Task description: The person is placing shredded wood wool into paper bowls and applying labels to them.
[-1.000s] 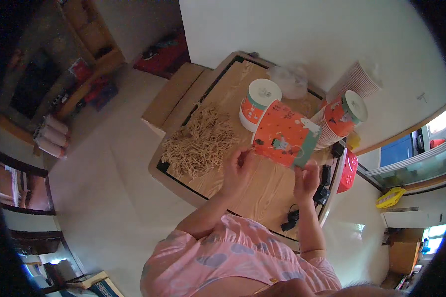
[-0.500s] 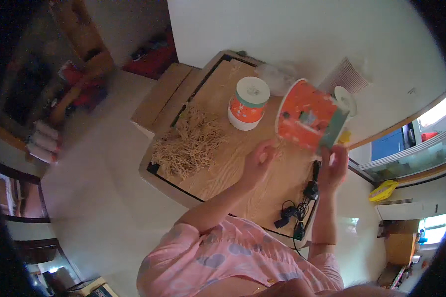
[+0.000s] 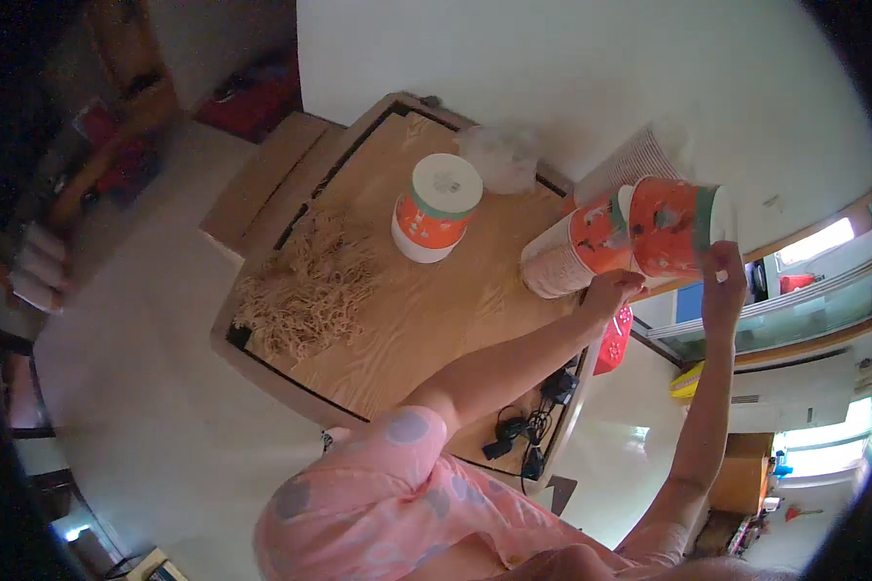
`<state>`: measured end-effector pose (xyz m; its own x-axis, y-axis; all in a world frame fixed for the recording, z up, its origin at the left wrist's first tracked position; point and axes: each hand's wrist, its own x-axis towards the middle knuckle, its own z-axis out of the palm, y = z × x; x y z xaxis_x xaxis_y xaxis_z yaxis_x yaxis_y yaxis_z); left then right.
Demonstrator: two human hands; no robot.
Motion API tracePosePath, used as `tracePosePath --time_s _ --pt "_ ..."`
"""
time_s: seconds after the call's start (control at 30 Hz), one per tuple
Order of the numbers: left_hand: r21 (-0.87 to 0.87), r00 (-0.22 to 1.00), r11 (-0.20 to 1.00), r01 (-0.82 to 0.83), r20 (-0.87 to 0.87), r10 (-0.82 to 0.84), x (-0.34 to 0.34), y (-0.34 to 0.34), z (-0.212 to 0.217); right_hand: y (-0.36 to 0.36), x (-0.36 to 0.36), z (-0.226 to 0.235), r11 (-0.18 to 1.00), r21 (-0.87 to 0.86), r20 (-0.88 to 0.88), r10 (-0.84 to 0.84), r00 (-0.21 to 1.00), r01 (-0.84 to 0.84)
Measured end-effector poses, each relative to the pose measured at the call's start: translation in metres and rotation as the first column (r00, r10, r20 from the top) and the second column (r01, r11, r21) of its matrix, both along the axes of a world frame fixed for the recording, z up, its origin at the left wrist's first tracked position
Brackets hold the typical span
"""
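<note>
My right hand grips an orange paper tub by its green-banded, white base end, held tilted on its side. My left hand is at the tub's lower rim, fingers bent and pinched there. Beside the held tub's open end is the orange upper tub of a tall stack of nested paper tubs, whose pale rims show below it. Whether the held tub touches that one is hard to tell. Farther left, another orange tub with a white lid-like end stands upside down on the wooden table.
A heap of tan shredded paper covers the table's left part. Black cables with an adapter lie at the near right edge. A clear plastic bag and another slanted stack of cups are against the wall. A red basket stands beyond the edge.
Both hands have moved right, the right one carrying the tub to the stack's end. My left hand, previously apart from it, has come to its rim. The head view has shifted.
</note>
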<state>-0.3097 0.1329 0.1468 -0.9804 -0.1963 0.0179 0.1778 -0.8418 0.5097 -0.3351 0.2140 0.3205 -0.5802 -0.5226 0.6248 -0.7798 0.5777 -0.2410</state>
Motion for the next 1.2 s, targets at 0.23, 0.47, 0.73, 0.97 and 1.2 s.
tracePosePath --time_s 0.23,0.47,0.73,0.97,1.2 --pt "-0.015 0.994 0.997 -0.074 0.078 0.075 -0.047 0.029 -0.04 -0.004 -0.039 -0.009 0.999 0.007 0.061 -0.049 0.997 0.048" --pt "-0.053 0.998 0.999 -0.01 0.057 0.013 -0.076 0.054 -0.058 0.005 -0.049 -0.015 0.997 0.024 0.116 -0.073 0.991 0.071" --pt "-0.205 0.99 0.971 -0.124 0.047 0.136 -0.081 0.033 -0.072 0.003 -0.082 -0.041 0.999 0.012 0.054 0.038 0.998 -0.038" --pt "0.02 0.987 0.999 -0.031 0.158 0.027 -0.079 0.023 -0.076 -0.014 -0.099 -0.059 0.996 -0.025 0.114 0.088 0.99 -0.086" --pt "-0.049 0.972 0.998 -0.026 0.232 0.037 -0.078 0.022 -0.088 -0.027 -0.109 -0.072 0.994 -0.028 0.218 0.107 0.97 -0.103"
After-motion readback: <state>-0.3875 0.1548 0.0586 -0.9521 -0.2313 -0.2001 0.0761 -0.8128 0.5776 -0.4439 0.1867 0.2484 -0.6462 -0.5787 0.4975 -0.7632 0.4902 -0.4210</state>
